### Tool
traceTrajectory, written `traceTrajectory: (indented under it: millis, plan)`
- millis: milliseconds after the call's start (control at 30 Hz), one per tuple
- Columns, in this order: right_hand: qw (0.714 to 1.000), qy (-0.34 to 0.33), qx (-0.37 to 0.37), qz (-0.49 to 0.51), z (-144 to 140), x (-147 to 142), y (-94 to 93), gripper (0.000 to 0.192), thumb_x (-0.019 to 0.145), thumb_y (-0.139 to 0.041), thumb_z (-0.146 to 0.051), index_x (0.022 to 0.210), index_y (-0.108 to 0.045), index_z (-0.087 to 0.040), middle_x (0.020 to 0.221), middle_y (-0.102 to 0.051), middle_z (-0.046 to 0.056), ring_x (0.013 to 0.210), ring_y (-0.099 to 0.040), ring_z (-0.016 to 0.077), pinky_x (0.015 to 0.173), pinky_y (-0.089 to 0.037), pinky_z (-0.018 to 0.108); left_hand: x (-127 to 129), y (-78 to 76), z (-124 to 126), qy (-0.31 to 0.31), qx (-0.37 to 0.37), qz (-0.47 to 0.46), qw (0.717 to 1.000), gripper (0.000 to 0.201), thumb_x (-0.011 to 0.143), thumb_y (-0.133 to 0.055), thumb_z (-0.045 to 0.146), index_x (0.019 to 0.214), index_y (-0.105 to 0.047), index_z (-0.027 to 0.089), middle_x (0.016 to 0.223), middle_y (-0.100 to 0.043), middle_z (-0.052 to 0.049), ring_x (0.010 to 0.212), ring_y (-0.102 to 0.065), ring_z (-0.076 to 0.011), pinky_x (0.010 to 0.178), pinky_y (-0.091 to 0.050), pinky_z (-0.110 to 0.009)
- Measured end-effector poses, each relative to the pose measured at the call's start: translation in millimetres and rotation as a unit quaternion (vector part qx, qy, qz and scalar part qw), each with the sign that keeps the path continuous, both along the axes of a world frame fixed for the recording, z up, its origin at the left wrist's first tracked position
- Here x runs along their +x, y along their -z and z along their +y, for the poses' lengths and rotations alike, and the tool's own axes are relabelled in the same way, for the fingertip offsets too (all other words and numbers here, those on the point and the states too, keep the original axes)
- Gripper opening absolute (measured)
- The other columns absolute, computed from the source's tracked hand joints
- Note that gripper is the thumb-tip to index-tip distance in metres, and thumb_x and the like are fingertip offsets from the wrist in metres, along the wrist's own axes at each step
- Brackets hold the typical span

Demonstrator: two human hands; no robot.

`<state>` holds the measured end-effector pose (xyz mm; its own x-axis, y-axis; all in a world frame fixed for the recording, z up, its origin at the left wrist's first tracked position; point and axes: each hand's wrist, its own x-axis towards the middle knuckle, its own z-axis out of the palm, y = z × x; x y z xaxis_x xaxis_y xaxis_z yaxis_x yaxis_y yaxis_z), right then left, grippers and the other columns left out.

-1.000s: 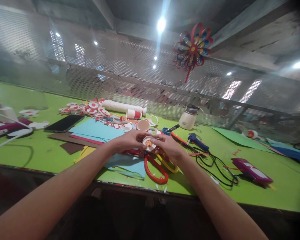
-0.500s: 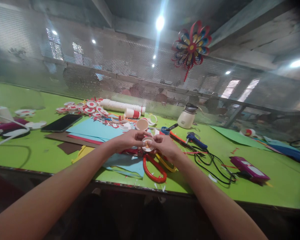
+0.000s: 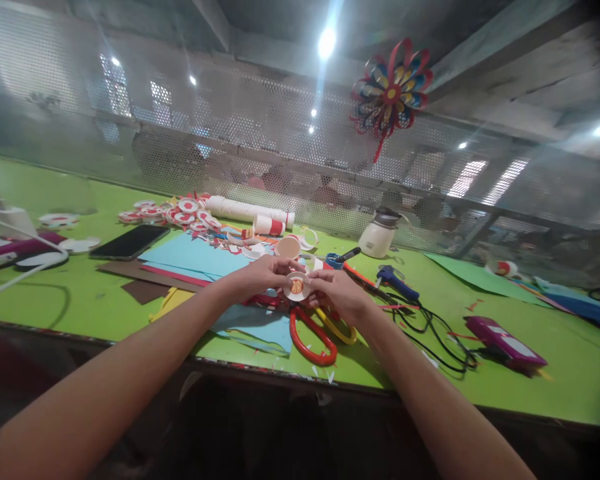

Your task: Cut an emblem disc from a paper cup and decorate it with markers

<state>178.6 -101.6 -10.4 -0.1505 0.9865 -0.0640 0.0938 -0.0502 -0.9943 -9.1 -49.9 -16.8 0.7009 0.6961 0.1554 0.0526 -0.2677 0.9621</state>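
Left hand (image 3: pixel 260 275) and right hand (image 3: pixel 337 293) both pinch a small white disc (image 3: pixel 297 287) (red-orange mark facing up) above the desk's (image 3: pixel 80 303) near edge.

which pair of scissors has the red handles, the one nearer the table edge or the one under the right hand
The red-handled scissors lie nearer the table edge; the yellow-handled scissors sit beside them, partly under the right hand.

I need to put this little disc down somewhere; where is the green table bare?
Bare green table lies right of the purple case, and at left between the white cable and brown card. Around both hands, scissors and paper scraps crowd it.
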Motion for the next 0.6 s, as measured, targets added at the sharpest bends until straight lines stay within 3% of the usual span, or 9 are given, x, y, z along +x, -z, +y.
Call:
traceTrajectory:
  millis: [233, 600]
  plan:
    - [0.999, 0.018, 0.012, -0.024, 0.2, -3.4, 4.4, 0.017, 0.073, -0.077, -0.024, 0.068, -0.064, -0.014, 0.053, -0.066, 0.000, 0.043, -0.057, 0.0078, 0.044, -0.047, 0.018, 1.2, 2.3, 2.1, -0.009, 0.004, 0.003, 1.000, 0.040, 0.074, -0.068, 0.029, 0.110, -0.063, 0.011, 0.076, -0.064, -0.003, 0.064, -0.057, -0.0126, 0.061, -0.042, -0.025]
    - [0.998, 0.004, 0.027, -0.048, -0.4, -6.7, 7.9, 0.009, 0.069, -0.075, -0.019, 0.070, -0.066, -0.015, 0.058, -0.068, 0.001, 0.050, -0.062, 0.0123, 0.051, -0.052, 0.024, 3.7, 3.0, 3.9, -0.048, -0.018, 0.000, 0.999, 0.035, 0.068, -0.069, 0.021, 0.100, -0.066, 0.008, 0.066, -0.063, 0.000, 0.056, -0.054, -0.0102, 0.055, -0.040, -0.023]
